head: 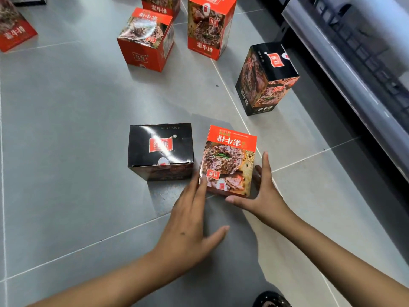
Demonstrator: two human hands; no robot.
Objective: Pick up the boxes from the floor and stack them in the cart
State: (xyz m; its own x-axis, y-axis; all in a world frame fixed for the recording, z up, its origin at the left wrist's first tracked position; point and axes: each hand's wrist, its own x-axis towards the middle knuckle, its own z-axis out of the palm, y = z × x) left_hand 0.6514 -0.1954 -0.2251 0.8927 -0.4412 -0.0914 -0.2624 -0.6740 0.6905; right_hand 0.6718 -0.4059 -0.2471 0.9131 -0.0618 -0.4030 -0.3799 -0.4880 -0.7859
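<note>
Flanking the red steak box (230, 160), left hand (192, 218) and right hand (263, 191) at its sides, fingers straight, grips released; black box (160, 149) just left of it.

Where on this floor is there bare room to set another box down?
The widest bare tiles lie left, bordered by the left-edge red box, the tilted red box and the low black box. A narrower gap separates the low black box from the tall black box. Crowded: the near red box, between left hand and right hand.
</note>
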